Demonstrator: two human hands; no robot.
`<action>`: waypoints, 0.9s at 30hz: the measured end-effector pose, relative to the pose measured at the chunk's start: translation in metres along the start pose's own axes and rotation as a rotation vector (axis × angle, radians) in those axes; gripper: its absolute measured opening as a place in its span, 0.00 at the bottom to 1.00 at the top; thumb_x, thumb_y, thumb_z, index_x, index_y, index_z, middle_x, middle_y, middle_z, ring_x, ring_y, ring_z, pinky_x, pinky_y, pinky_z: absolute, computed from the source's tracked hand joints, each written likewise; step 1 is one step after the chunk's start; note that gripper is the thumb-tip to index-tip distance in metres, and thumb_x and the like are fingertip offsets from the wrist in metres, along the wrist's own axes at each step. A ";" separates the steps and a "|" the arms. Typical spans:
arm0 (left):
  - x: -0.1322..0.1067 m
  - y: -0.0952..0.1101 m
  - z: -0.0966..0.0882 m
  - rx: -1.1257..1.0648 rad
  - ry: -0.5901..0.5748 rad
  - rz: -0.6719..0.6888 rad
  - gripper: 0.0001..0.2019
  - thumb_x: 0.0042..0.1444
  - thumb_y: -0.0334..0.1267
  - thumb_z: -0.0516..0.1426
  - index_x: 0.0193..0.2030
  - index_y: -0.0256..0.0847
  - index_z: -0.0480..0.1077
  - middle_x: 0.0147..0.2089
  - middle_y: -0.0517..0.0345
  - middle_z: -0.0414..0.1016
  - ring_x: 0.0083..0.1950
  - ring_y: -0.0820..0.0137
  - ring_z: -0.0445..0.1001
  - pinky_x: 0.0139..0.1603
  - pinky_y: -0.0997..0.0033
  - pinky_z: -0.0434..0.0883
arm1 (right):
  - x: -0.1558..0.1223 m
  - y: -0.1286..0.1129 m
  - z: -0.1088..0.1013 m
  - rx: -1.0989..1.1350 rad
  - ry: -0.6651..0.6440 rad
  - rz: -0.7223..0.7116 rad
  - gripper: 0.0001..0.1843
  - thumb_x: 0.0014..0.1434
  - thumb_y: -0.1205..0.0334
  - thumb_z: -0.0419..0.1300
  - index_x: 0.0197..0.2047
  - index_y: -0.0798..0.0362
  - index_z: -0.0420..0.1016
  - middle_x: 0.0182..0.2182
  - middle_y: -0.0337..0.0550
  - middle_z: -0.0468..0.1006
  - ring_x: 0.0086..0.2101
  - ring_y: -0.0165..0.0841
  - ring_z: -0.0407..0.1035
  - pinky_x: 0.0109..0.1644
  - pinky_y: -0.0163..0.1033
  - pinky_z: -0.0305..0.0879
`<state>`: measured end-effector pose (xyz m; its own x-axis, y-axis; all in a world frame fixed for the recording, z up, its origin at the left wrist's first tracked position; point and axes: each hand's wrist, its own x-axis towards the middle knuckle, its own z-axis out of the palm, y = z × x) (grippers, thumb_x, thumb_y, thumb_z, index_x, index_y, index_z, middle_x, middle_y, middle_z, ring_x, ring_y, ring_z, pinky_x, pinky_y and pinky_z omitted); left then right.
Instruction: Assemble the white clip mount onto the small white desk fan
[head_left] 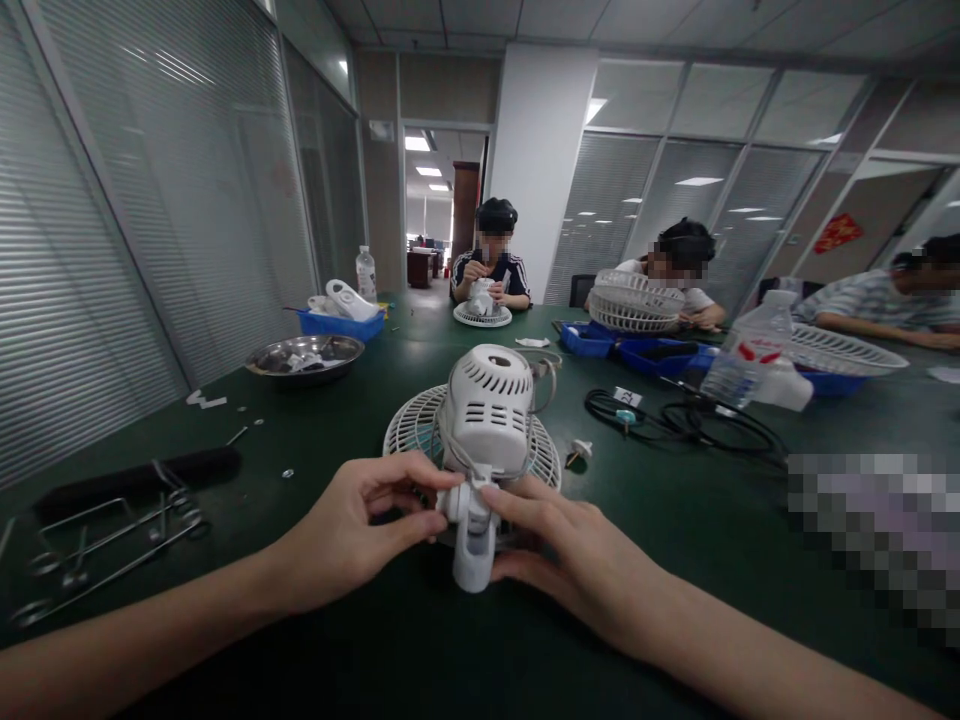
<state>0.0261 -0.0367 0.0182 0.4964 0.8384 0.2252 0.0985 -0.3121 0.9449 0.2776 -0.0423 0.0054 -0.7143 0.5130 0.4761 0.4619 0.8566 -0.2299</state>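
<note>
A small white fan (487, 410) lies face down on the dark green table (420, 640), its vented motor housing pointing up and its grille (409, 425) flat on the table. A white neck bracket (474, 540) sticks out from the housing toward me. My left hand (360, 525) pinches the bracket's left side with thumb and fingers closed on it. My right hand (559, 550) grips the bracket's right side, thumb on top and fingers curled under.
Wire clips (112, 540) and a black strip lie at the left. A metal bowl (304, 357), blue trays (341, 322), a black cable (697, 420) and a water bottle (746, 360) stand further back. Three people work on fans along the far side.
</note>
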 end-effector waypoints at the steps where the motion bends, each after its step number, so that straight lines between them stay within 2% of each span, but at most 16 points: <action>1: -0.002 0.002 0.000 0.051 -0.008 0.022 0.11 0.56 0.35 0.62 0.47 0.42 0.75 0.44 0.57 0.77 0.43 0.68 0.77 0.45 0.71 0.76 | -0.001 0.001 0.001 -0.025 0.027 -0.043 0.26 0.67 0.49 0.51 0.64 0.46 0.51 0.45 0.45 0.73 0.33 0.32 0.73 0.32 0.37 0.72; 4: -0.007 0.008 -0.001 0.263 -0.030 0.146 0.11 0.54 0.35 0.64 0.45 0.45 0.76 0.41 0.58 0.78 0.41 0.68 0.78 0.43 0.71 0.76 | -0.003 0.001 -0.001 -0.084 0.023 -0.104 0.25 0.65 0.46 0.53 0.60 0.49 0.58 0.42 0.43 0.74 0.33 0.31 0.73 0.30 0.34 0.70; 8: -0.007 0.007 -0.006 0.486 -0.053 0.307 0.14 0.55 0.36 0.63 0.49 0.47 0.74 0.43 0.56 0.80 0.44 0.64 0.78 0.45 0.67 0.75 | -0.001 -0.002 -0.008 -0.074 -0.077 -0.070 0.25 0.63 0.45 0.55 0.59 0.48 0.60 0.43 0.42 0.73 0.36 0.31 0.73 0.32 0.34 0.68; 14: -0.004 -0.001 -0.007 0.516 -0.092 0.395 0.15 0.57 0.38 0.62 0.52 0.46 0.69 0.46 0.54 0.79 0.46 0.64 0.78 0.49 0.65 0.74 | -0.001 -0.004 -0.009 0.015 -0.123 0.018 0.25 0.62 0.46 0.57 0.58 0.48 0.63 0.42 0.42 0.72 0.35 0.29 0.71 0.32 0.33 0.66; 17: -0.005 0.000 -0.006 0.531 -0.103 0.380 0.15 0.58 0.39 0.61 0.52 0.46 0.68 0.46 0.56 0.79 0.46 0.66 0.78 0.47 0.70 0.73 | -0.003 -0.004 -0.007 0.062 -0.136 0.054 0.25 0.62 0.46 0.58 0.58 0.50 0.65 0.42 0.41 0.73 0.34 0.28 0.71 0.32 0.32 0.66; 23: -0.002 0.003 -0.004 0.506 -0.122 0.315 0.14 0.60 0.40 0.60 0.51 0.46 0.66 0.45 0.59 0.77 0.44 0.70 0.76 0.44 0.74 0.72 | -0.001 -0.004 0.001 0.020 -0.065 0.020 0.19 0.64 0.47 0.56 0.50 0.53 0.69 0.37 0.42 0.75 0.32 0.29 0.71 0.31 0.34 0.66; 27: 0.001 0.002 -0.002 0.362 -0.135 0.166 0.11 0.65 0.40 0.53 0.53 0.45 0.61 0.41 0.60 0.76 0.40 0.72 0.75 0.41 0.74 0.71 | 0.005 -0.004 0.010 0.043 -0.059 0.061 0.19 0.64 0.48 0.56 0.49 0.54 0.68 0.35 0.41 0.74 0.30 0.29 0.70 0.29 0.33 0.66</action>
<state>0.0252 -0.0354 0.0205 0.6372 0.7048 0.3119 0.2925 -0.5955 0.7482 0.2672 -0.0427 0.0005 -0.7159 0.5653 0.4098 0.4831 0.8248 -0.2939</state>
